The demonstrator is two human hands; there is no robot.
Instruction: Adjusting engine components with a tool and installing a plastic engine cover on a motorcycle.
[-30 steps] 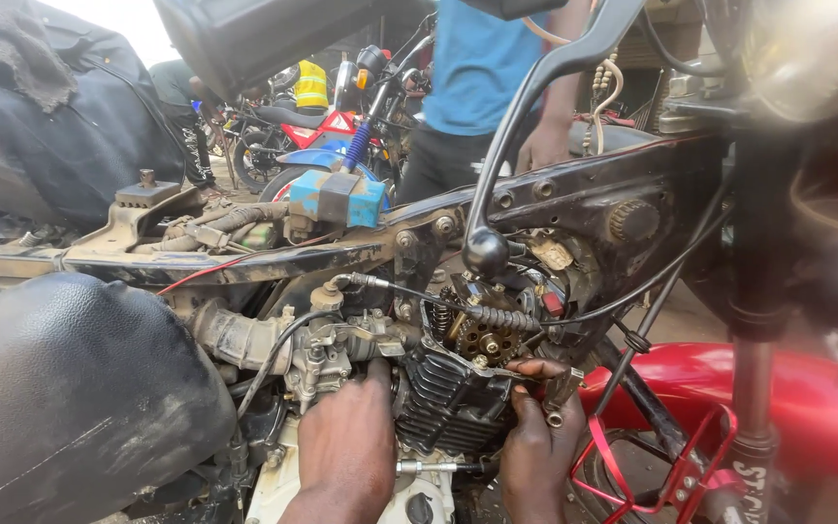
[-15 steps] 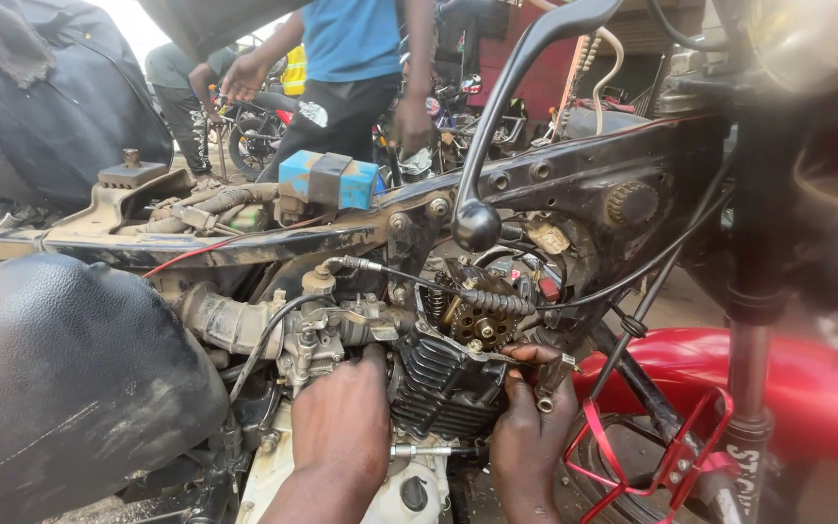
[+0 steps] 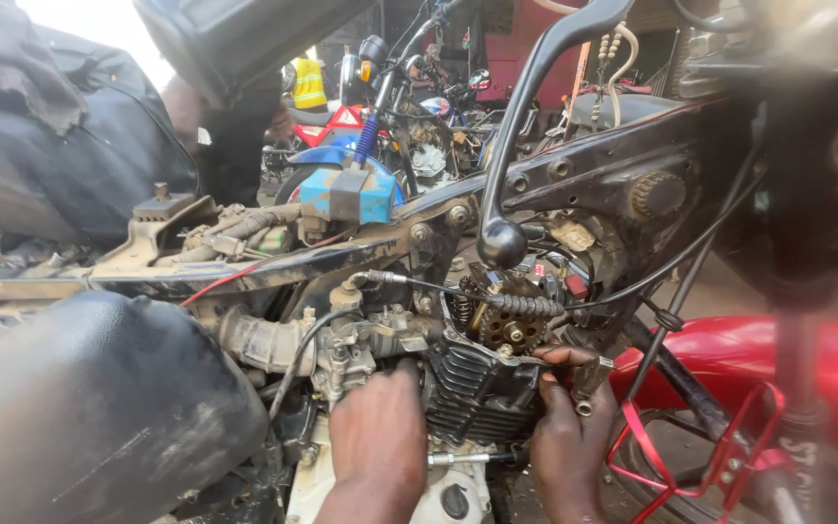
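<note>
A stripped motorcycle engine fills the middle of the view, with a black finned cylinder (image 3: 472, 393) and an exposed toothed sprocket (image 3: 511, 330) on top. My left hand (image 3: 380, 437) presses against the engine between the carburetor (image 3: 351, 349) and the fins, and its fingertips are hidden. My right hand (image 3: 569, 432) is on the right side of the cylinder, fingers curled around a small metal tool (image 3: 589, 376) just below the sprocket.
The black frame tube (image 3: 341, 262) runs across above the engine, carrying a blue box (image 3: 346, 194) and cables. A black lever with a ball end (image 3: 501, 243) hangs over the sprocket. A black seat (image 3: 80, 417) lies at the left, a red mudguard (image 3: 729, 359) at the right, more motorcycles behind.
My view has shifted a little; the person in the blue shirt behind the bike has gone from sight. Both hands stay at the engine, the right one slightly nearer the sprocket.
</note>
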